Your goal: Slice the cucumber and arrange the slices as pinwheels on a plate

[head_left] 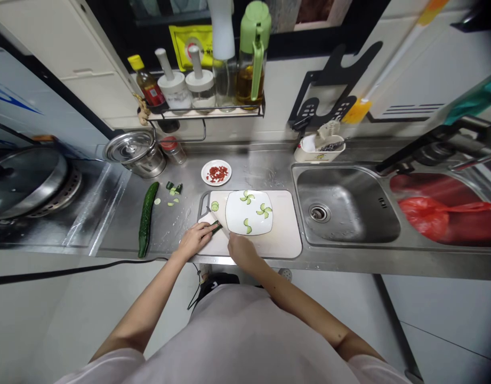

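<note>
My left hand (pixel 195 240) presses a short piece of cucumber (pixel 216 227) on the left part of the pale cutting board (pixel 284 248). In my right hand (pixel 242 250) is a knife (pixel 220 223), its blade lying against the cucumber piece. Thin cucumber slices (pixel 215 206) rest on the board just beyond the blade. Right of the knife, a white plate (pixel 255 221) on the board carries cucumber slices set out in curved clusters. The knife's handle is hidden within my right fist.
A whole cucumber (pixel 147 218) and cucumber scraps (pixel 174 189) lie left of the board. Behind it is a small plate (pixel 216 182) of chopped red bits. A lidded steel pot (pixel 138 152) stands back left. The sink (pixel 349 213) is to the right, and a seasoning rack (pixel 233 112) hangs above.
</note>
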Demonstrator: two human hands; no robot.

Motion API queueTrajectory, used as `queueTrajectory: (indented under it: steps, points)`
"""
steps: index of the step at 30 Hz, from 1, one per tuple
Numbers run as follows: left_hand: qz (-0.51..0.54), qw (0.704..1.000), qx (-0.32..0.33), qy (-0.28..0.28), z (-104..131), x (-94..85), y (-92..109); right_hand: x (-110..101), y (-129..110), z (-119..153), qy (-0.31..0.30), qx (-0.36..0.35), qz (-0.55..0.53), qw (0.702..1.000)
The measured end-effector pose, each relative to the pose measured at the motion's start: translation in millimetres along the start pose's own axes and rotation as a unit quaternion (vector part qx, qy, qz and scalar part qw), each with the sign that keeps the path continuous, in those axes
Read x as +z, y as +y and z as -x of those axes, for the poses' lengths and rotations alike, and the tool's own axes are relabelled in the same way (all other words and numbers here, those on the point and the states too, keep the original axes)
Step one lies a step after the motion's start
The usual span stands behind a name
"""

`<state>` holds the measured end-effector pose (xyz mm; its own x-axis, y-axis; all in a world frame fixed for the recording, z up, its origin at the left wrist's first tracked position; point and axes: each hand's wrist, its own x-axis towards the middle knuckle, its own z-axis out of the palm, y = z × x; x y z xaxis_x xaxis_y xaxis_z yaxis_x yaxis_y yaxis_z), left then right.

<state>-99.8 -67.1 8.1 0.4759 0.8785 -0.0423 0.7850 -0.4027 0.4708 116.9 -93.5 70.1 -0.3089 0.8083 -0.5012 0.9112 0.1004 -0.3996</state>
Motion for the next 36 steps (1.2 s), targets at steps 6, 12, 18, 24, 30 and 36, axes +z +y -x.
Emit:
queueTrajectory:
  steps: [6, 12, 18, 24, 30, 36]
  points:
    - [0.021, 1.0, 0.003, 0.002, -1.5, 0.0, -1.8, -3.5, -2.5, 1.8, -0.013, 0.004, 0.006, 1.0]
    - [0.036, 0.999, -0.008, 0.004, -2.3, -0.5, -1.3, -5.1, -0.7, 4.9, -0.016, 0.002, -0.006, 1.0]
    - [0.052, 0.999, -0.008, 0.0, -3.2, -0.3, -4.0, -6.5, -2.9, -2.9, -0.019, 0.001, -0.008, 1.0]
    - [0.051, 0.999, -0.01, -0.004, -3.5, 1.0, -5.3, -1.7, -1.1, 2.6, -0.024, 0.014, 0.002, 1.0]
    - [0.055, 0.998, -0.009, -0.002, -3.4, 0.4, -5.1, 0.3, 0.2, -0.8, -0.017, 0.009, -0.016, 1.0]
    - [0.053, 0.999, -0.007, -0.002, -3.3, 0.7, -6.1, -0.2, 0.6, 0.6, -0.019, 0.012, -0.013, 1.0]
